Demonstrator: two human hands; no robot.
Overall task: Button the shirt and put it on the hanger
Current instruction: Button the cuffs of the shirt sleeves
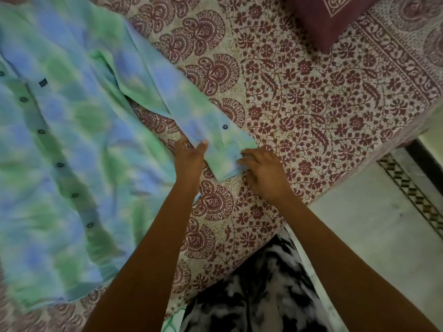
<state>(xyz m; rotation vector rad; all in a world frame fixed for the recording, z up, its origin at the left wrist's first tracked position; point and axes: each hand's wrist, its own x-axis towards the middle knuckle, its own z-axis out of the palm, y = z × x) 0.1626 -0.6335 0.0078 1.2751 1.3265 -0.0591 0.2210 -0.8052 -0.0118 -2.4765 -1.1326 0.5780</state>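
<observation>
Both grips worked at the cuff of the shirt (72,144), which lay spread face up on the bed (311,104). The left grip (189,156) pinched the near edge of the sleeve (182,97), thumb on top. The right grip (261,168) had its fingers bent onto the cuff's end, but blur hid whether they pinched or only pressed.

The step looked to be fastening the cuff. It would go best with the cloth held taut and flat, one grip steadying the hole side while the other brought the cuff button (224,127) through.

The shirt was soft, mottled green and blue, and lightly wrinkled. Its front buttons (60,164) ran in a closed line down the middle, so the front seemed done.

Beyond the shirt's sleeve sat a dark red pillow (330,20), and pale floor (359,236) lay past the bed edge nearest the cuff. No hanger showed.
</observation>
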